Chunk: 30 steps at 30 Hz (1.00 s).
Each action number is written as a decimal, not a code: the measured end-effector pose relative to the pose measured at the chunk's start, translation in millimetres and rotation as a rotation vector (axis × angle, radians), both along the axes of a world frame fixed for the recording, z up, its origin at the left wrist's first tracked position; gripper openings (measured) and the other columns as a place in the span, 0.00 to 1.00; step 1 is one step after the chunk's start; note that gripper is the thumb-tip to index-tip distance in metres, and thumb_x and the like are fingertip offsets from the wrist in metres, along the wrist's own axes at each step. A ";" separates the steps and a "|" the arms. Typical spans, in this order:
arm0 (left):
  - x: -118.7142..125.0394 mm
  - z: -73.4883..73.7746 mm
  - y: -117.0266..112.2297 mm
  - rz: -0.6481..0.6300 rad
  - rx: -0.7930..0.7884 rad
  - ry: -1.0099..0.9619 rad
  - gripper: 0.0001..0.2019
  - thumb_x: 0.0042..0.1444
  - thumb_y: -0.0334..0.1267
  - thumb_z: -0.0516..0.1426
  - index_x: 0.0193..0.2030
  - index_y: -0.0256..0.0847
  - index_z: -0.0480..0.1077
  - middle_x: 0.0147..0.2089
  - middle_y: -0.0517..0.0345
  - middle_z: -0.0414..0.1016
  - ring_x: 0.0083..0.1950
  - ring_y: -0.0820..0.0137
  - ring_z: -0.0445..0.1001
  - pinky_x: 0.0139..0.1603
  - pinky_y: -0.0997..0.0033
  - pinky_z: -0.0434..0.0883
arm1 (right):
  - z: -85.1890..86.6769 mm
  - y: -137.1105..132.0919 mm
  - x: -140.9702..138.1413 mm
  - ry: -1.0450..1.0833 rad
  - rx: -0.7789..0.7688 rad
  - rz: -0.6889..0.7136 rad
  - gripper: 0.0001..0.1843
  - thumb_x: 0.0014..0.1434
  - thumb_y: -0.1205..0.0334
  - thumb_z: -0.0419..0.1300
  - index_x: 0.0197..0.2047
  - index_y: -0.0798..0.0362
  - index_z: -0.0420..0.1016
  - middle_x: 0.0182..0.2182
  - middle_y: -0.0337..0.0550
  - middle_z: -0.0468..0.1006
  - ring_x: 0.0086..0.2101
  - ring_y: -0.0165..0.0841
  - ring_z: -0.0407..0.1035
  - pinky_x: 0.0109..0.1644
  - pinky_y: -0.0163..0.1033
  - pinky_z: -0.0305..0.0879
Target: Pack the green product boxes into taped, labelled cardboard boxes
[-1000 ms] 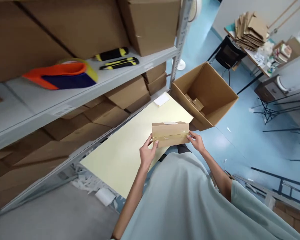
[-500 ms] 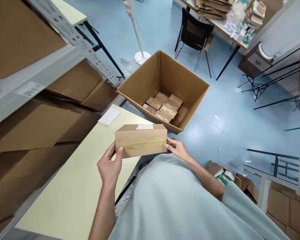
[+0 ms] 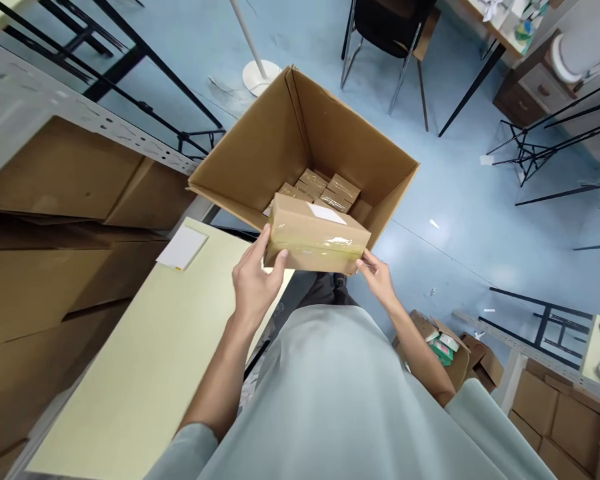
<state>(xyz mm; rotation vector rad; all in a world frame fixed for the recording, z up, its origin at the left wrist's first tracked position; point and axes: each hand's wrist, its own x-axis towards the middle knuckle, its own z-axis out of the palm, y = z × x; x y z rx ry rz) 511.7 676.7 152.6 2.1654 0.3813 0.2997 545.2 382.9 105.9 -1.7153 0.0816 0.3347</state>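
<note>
Between my two hands is a small brown cardboard box (image 3: 315,233), sealed with clear tape and bearing a white label on top. My left hand (image 3: 258,277) grips its left end, thumb on the near face. At the right end, the fingers of my right hand (image 3: 377,275) pinch the lower corner. The held box is tilted and hangs over the near rim of a large open carton (image 3: 355,133). Inside that carton lie several taped small boxes (image 3: 337,193), partly hidden behind the held one.
A pale yellow table (image 3: 155,360) with a white paper pad (image 3: 183,247) is on my left, beside shelving with cartons (image 3: 45,287). Past the large carton stand a white pole base (image 3: 260,77) and a black chair (image 3: 393,27). An opened carton (image 3: 457,363) sits at lower right.
Both hands have carried the small box forward and right, from beside the table to over the large carton's near edge. The box has tilted, and the view has shifted down.
</note>
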 end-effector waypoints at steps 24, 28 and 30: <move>362.8 -244.9 -84.9 -0.198 -0.193 0.291 0.40 0.69 0.37 0.62 0.85 0.30 0.57 0.87 0.30 0.56 0.89 0.43 0.52 0.90 0.35 0.51 | -216.5 21.1 322.5 0.570 -0.268 -0.444 0.28 0.69 0.50 0.63 0.67 0.55 0.73 0.63 0.58 0.83 0.62 0.44 0.81 0.64 0.50 0.83; 401.2 -336.1 -90.6 -0.173 -0.240 0.351 0.43 0.66 0.36 0.66 0.85 0.33 0.57 0.87 0.31 0.56 0.88 0.41 0.55 0.89 0.38 0.56 | -307.7 18.2 369.5 0.665 -0.369 -0.398 0.29 0.71 0.48 0.61 0.69 0.54 0.71 0.57 0.57 0.85 0.57 0.46 0.83 0.57 0.53 0.87; 411.4 -386.0 -85.8 -0.145 -0.266 0.384 0.44 0.66 0.36 0.66 0.86 0.35 0.57 0.85 0.30 0.59 0.87 0.41 0.58 0.87 0.41 0.60 | -353.6 19.5 382.4 0.688 -0.403 -0.400 0.30 0.72 0.49 0.59 0.71 0.56 0.69 0.57 0.58 0.85 0.57 0.47 0.83 0.57 0.53 0.87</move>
